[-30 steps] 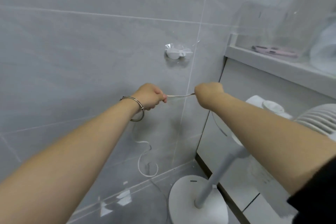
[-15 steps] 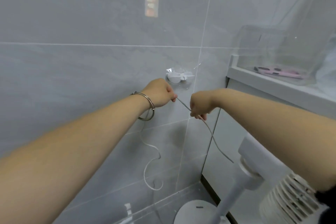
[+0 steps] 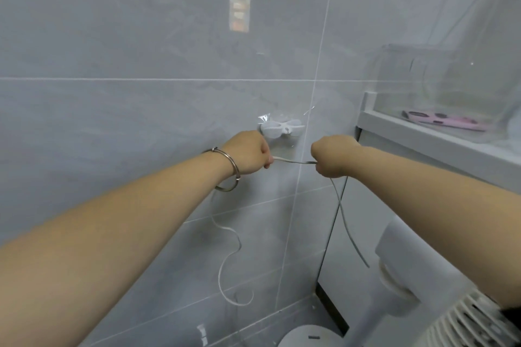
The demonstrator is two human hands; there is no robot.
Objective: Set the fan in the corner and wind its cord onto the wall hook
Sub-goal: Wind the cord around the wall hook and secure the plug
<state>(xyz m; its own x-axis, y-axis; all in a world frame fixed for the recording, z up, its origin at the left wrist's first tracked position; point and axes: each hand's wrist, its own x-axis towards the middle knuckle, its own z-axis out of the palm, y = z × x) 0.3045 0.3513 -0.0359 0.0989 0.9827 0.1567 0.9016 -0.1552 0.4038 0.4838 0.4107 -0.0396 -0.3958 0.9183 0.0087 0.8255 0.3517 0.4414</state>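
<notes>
Nearest, bottom right: white plastic fan (image 3: 462,324), ribbed grille, smooth round base (image 3: 304,336) on floor at foot of tiled corner. Thin white cord (image 3: 293,161) dangles in loose curls down wall. Short stretch taut between both hands. Left hand (image 3: 248,153), metal bangle (image 3: 228,169) on wrist, fist curled round cord. Right hand (image 3: 334,156) grips it likewise. Just above, apart from cord: white petal-shaped wall hook (image 3: 282,128) on glossy grey tile (image 3: 112,121).

Soft, even light surrounds me, shadows faint; the wall tiles (image 3: 118,127) carry pale reflections, and the frame's edges curve and blur.
</notes>
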